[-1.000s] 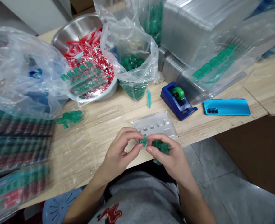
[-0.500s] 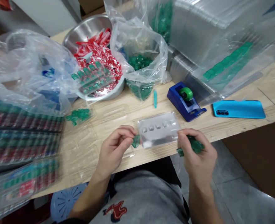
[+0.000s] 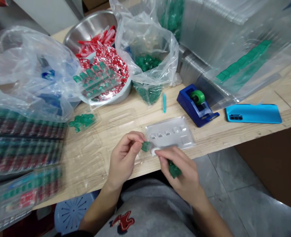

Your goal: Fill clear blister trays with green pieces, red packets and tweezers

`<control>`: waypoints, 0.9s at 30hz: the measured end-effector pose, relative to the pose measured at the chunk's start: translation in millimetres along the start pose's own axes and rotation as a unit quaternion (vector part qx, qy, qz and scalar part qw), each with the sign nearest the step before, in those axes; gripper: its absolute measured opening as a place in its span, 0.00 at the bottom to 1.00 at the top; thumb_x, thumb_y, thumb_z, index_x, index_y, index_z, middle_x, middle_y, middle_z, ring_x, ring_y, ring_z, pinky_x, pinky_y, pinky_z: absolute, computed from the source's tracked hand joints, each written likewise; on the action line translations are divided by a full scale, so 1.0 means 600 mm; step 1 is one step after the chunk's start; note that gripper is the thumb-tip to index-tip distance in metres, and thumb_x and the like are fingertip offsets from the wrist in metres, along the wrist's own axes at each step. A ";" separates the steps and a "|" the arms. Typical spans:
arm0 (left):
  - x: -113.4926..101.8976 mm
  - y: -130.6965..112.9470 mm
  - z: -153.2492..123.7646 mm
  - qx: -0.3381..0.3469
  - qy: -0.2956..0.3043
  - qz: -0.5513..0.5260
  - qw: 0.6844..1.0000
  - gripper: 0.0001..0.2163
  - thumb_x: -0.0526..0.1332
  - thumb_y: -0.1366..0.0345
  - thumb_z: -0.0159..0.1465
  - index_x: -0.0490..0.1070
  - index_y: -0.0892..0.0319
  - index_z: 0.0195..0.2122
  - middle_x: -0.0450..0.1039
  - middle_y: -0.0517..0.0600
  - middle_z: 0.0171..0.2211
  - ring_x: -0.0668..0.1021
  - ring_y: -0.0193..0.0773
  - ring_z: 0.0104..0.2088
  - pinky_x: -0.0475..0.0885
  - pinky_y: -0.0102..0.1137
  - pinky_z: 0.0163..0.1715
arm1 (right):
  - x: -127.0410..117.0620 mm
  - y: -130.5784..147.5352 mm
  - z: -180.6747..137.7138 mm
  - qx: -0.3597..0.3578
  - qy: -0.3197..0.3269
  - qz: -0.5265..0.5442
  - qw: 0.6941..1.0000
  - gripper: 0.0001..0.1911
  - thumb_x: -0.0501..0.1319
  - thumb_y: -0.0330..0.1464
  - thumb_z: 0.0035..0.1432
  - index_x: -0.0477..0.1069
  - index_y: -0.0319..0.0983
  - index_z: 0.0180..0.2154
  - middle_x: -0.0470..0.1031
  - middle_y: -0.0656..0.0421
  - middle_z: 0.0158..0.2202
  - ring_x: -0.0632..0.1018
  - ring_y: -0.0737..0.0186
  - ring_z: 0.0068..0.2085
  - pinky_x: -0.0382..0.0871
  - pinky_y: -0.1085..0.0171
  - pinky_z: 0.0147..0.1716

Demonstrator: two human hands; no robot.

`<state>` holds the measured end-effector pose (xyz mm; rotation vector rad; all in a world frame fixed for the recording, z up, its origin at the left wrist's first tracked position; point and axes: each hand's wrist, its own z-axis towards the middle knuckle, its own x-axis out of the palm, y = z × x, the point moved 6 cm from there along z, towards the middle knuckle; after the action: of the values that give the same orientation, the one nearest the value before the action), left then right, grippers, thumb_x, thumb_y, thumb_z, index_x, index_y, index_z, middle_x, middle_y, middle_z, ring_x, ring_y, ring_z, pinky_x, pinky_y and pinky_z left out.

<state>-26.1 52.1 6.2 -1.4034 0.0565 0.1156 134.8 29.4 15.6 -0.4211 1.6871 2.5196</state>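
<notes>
Left hand [image 3: 124, 158] pinches one small green piece [image 3: 145, 146] between thumb and fingertips, held just off the near-left corner of the clear tray [image 3: 170, 135]. Right hand [image 3: 181, 171] has its thumb and forefinger together on the tray's near edge, other fingers curled around a clump of green pieces [image 3: 174, 170] in the palm. Tray lies flat on the wooden table [image 3: 106, 144], close to the front edge, with a row of small pockets along its far side; can't tell if any pocket is filled. Behind the tray: a thin blue stick [image 3: 164, 102], a blue tape dispenser [image 3: 197, 105] with a green roll, and a blue phone [image 3: 254, 113] lying face down to the right. Further back, an open clear bag [image 3: 147, 49] of green pieces, and a metal bowl [image 3: 91, 29] with red-and-white packets and a filled tray on top. Loose pile of green pieces [image 3: 82, 120] on the table to the left. Far left: large plastic bag [image 3: 24, 72] and stacked filled trays [image 3: 22, 141], blurred.
</notes>
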 end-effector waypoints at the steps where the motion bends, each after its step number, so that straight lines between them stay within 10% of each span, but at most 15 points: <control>1: -0.007 -0.001 0.006 0.039 -0.008 0.066 0.997 0.05 0.59 0.62 0.68 0.70 0.55 0.35 0.72 0.48 0.34 0.75 0.35 0.36 0.72 0.31 0.38 | -0.009 -0.009 -0.003 0.024 -0.024 -0.006 0.999 0.14 0.57 0.22 0.61 0.73 0.44 0.44 0.75 0.61 0.31 0.76 0.67 0.32 0.71 0.67 0.32; 7: 0.022 0.036 0.036 0.150 0.147 0.291 0.933 0.03 0.58 0.70 0.67 0.71 0.57 0.37 0.72 0.49 0.36 0.76 0.36 0.38 0.72 0.32 0.39 | -0.066 -0.060 -0.031 0.177 -0.159 -0.055 0.970 0.06 0.60 0.29 0.62 0.75 0.44 0.37 0.77 0.61 0.32 0.76 0.65 0.31 0.71 0.64 0.34; 21: 0.037 0.066 0.034 0.180 0.236 0.342 0.892 0.09 0.56 0.65 0.69 0.73 0.57 0.47 0.76 0.54 0.42 0.77 0.40 0.43 0.73 0.36 0.42 | -0.063 -0.092 -0.040 0.245 -0.145 0.023 0.958 0.04 0.63 0.31 0.58 0.77 0.44 0.35 0.74 0.63 0.26 0.72 0.67 0.27 0.67 0.66 0.29; 24: 0.037 0.077 0.029 0.186 0.229 0.364 0.884 0.10 0.57 0.67 0.68 0.74 0.58 0.48 0.77 0.54 0.42 0.77 0.41 0.43 0.72 0.37 0.43 | -0.042 -0.116 -0.045 0.332 -0.150 0.200 0.910 0.06 0.66 0.37 0.55 0.78 0.42 0.35 0.69 0.64 0.23 0.67 0.71 0.23 0.61 0.69 0.23; 27: 0.037 0.071 0.023 0.196 0.208 0.391 0.875 0.13 0.60 0.67 0.66 0.71 0.57 0.52 0.78 0.55 0.43 0.77 0.44 0.44 0.71 0.39 0.45 | -0.002 -0.126 -0.040 0.402 -0.156 0.425 0.796 0.14 0.69 0.43 0.49 0.76 0.39 0.33 0.68 0.65 0.23 0.63 0.75 0.18 0.54 0.71 0.17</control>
<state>-9.5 73.8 -35.7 -0.9026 0.9639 0.4444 156.6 37.4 -60.5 0.9547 2.9150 1.6758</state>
